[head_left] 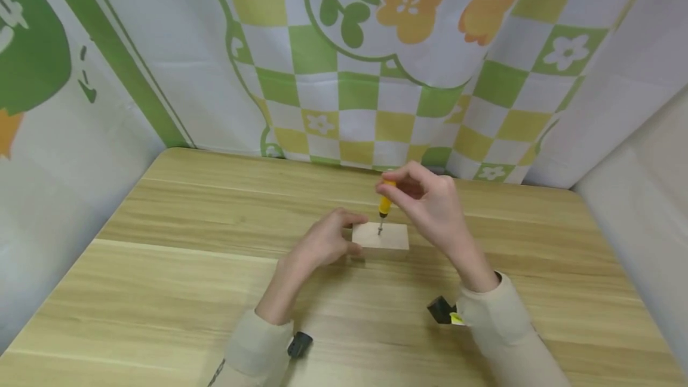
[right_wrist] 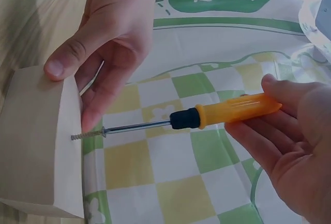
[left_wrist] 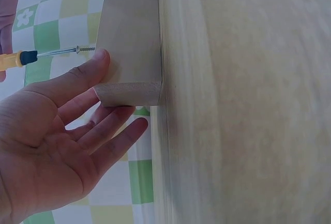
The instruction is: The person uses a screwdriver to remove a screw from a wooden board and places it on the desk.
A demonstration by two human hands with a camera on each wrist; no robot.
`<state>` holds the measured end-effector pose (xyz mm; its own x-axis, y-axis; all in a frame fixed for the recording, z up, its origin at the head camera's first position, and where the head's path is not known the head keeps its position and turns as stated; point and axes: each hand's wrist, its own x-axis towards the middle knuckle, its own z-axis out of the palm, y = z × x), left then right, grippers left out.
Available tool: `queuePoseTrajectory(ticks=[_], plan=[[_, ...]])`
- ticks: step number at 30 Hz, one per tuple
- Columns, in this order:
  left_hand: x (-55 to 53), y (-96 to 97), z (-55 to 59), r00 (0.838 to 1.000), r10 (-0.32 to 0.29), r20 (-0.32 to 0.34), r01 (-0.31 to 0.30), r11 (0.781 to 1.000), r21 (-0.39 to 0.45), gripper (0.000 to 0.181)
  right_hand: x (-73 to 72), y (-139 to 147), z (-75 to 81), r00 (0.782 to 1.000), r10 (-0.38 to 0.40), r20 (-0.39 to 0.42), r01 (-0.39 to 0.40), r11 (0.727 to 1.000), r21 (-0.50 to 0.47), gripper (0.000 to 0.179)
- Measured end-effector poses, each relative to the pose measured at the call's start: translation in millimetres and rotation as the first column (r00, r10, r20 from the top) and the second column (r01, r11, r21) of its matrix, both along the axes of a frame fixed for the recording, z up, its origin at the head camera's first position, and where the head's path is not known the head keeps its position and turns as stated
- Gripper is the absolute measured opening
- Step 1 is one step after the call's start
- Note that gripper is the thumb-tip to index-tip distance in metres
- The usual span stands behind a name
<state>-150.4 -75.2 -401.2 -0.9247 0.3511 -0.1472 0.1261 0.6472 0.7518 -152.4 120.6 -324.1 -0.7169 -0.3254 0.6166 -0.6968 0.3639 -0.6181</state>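
Observation:
A pale wooden block (head_left: 392, 236) lies on the table, and a screw (right_wrist: 89, 134) stands in its top face with most of the threaded shank still showing. My left hand (head_left: 322, 239) holds the block's left end between thumb and fingers. With thumb and fingertips, my right hand (head_left: 434, 211) pinches the yellow handle of a screwdriver (right_wrist: 235, 109) near its end. The screwdriver is held nearly upright over the block, and its metal shaft reaches down to the screw head. In the left wrist view the block (left_wrist: 132, 38) hides part of the left fingers.
The wood-grain table (head_left: 161, 303) stretches around the block on every side. Behind it hangs a checked green, yellow and white cloth (head_left: 357, 91) with flowers. Small black devices (head_left: 442, 310) sit at both sleeve cuffs.

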Motion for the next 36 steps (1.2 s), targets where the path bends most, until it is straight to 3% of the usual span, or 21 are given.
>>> queuePoseTrajectory(ticks=[4, 10, 14, 16, 19, 21, 23, 27, 36], plan=[[0.2, 0.0, 0.8, 1.000, -0.005, -0.010, 0.005, 1.000, -0.009, 0.063, 2.6, 0.6, 1.9, 0.993, 0.052, 0.105, -0.053, 0.998, 0.013, 0.008], [0.2, -0.2, -0.6, 1.000, -0.020, -0.017, 0.020, 1.000, 0.004, 0.062, 4.4, -2.7, 2.2, 0.984, 0.069, 0.165, -0.078, 0.996, 0.044, 0.010], [0.0, 0.4, -1.9, 0.999, -0.033, -0.032, 0.034, 0.999, 0.009, 0.061, 4.7, -3.9, -1.9, 0.973, 0.080, 0.215, -0.072, 0.997, -0.041, 0.009], [0.1, 1.1, -2.2, 0.999, -0.034, -0.032, 0.034, 0.999, 0.006, 0.062, 4.5, -3.6, -4.4, 0.984, 0.050, 0.172, -0.039, 0.997, -0.065, 0.009], [0.2, 2.3, -2.4, 0.999, -0.026, -0.020, 0.026, 1.000, 0.001, 0.063, 3.4, -3.4, -6.4, 0.999, -0.042, 0.017, 0.043, 0.999, -0.032, 0.012], [0.2, 3.2, -2.4, 1.000, -0.024, -0.019, 0.024, 1.000, -0.008, 0.064, 3.2, -3.6, -6.7, 0.990, -0.112, -0.084, 0.113, 0.994, 0.006, 0.016], [-0.3, 3.8, -2.5, 1.000, -0.023, -0.017, 0.022, 1.000, -0.012, 0.064, 4.2, -4.0, -6.0, 0.978, -0.159, -0.136, 0.164, 0.986, 0.024, 0.020], [-1.5, 4.7, -1.3, 1.000, -0.019, -0.009, 0.019, 1.000, -0.008, 0.064, 7.4, -4.4, -2.7, 0.971, -0.202, -0.126, 0.206, 0.978, 0.024, 0.025], [-0.8, 1.1, 1.3, 1.000, -0.011, 0.003, 0.011, 1.000, -0.008, 0.065, 5.7, 1.4, 3.4, 0.981, -0.196, 0.017, 0.196, 0.980, -0.019, 0.017]])
